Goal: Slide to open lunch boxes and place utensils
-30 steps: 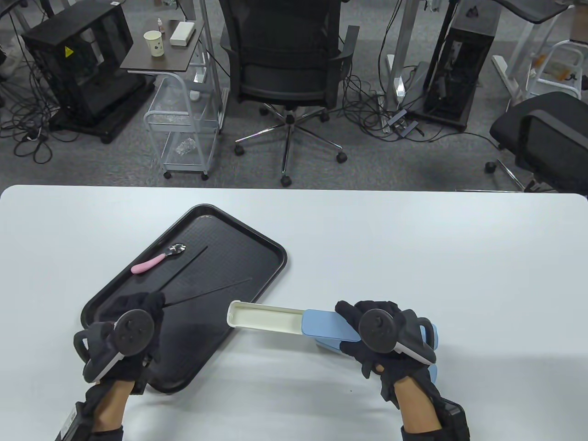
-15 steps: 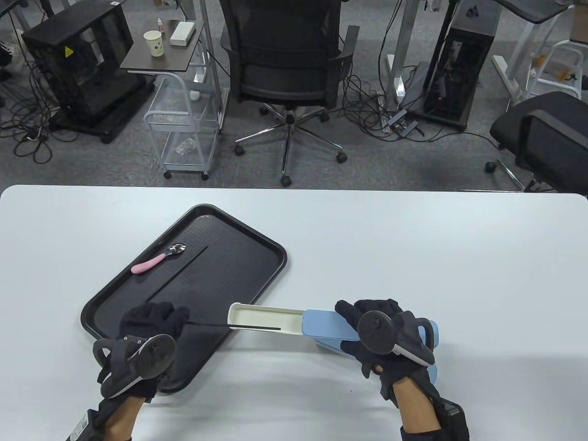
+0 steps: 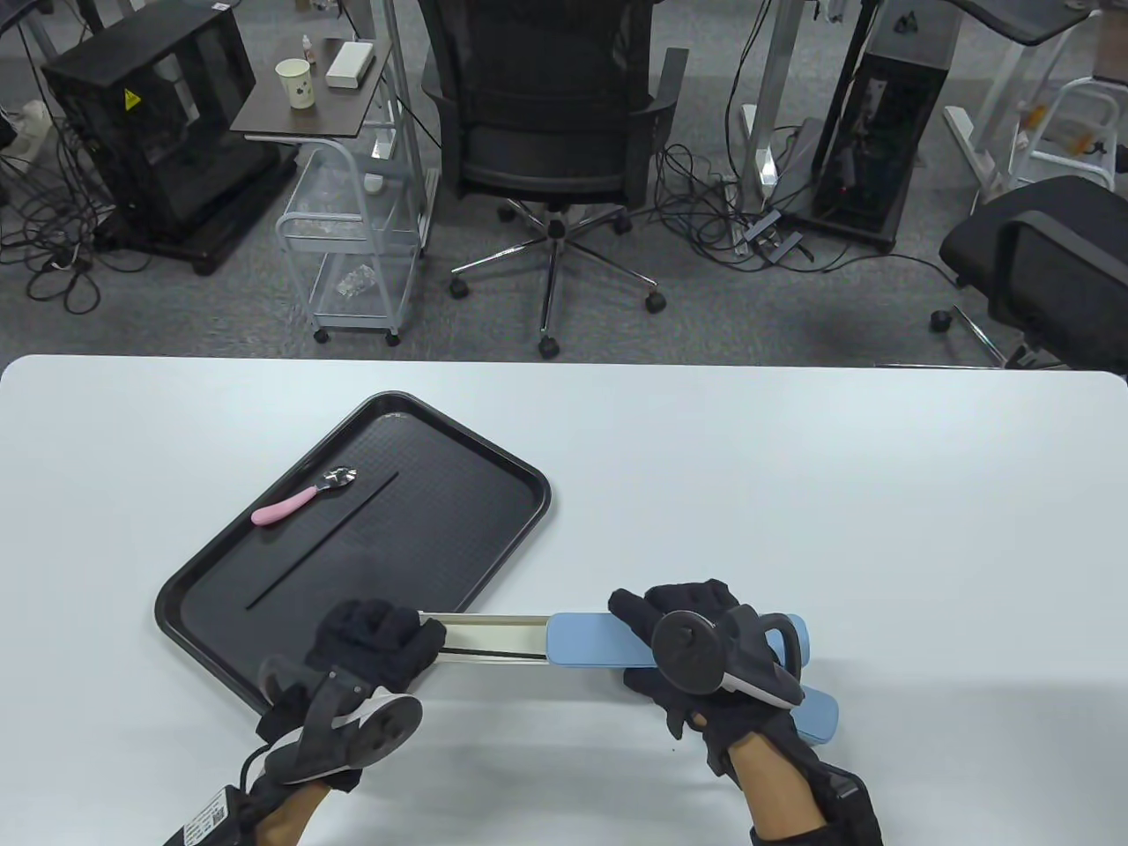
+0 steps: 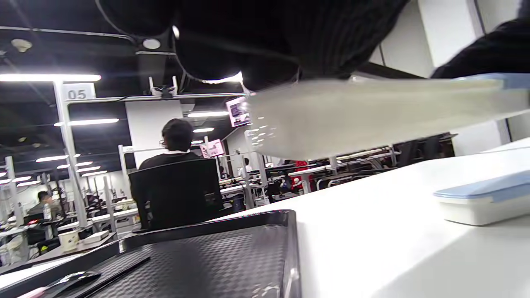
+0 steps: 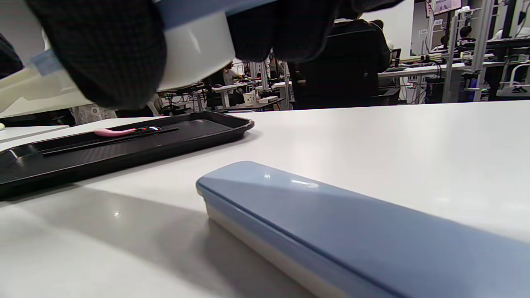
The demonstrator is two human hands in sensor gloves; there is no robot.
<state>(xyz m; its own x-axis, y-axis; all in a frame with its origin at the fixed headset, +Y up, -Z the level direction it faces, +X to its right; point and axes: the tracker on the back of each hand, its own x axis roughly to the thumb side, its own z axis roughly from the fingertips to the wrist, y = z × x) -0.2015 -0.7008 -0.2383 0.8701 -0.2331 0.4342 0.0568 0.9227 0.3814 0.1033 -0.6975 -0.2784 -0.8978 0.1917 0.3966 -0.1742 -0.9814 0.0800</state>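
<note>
A slide-open utensil box, its cream inner tray [image 3: 493,636] pulled out of the blue lid [image 3: 590,639], is held off the table. My right hand [image 3: 656,621] grips the lid end. My left hand [image 3: 401,636] has its fingers curled over the tray's open end, pinching a black chopstick [image 3: 493,653] that lies along the inside of the tray. In the left wrist view the cream tray [image 4: 372,111] runs out from under the glove. A second, closed blue box [image 3: 815,709] lies on the table under my right wrist.
The black serving tray [image 3: 493,493] lies at the left with a pink-handled spoon [image 3: 291,504] and another black chopstick [image 3: 322,540] on it. White table [image 3: 793,493] stretches to the right; office chairs and a cart stand beyond its far edge.
My left hand carried the chopstick off the serving tray to the right and into the open box. My right hand moved the box left and turned it level.
</note>
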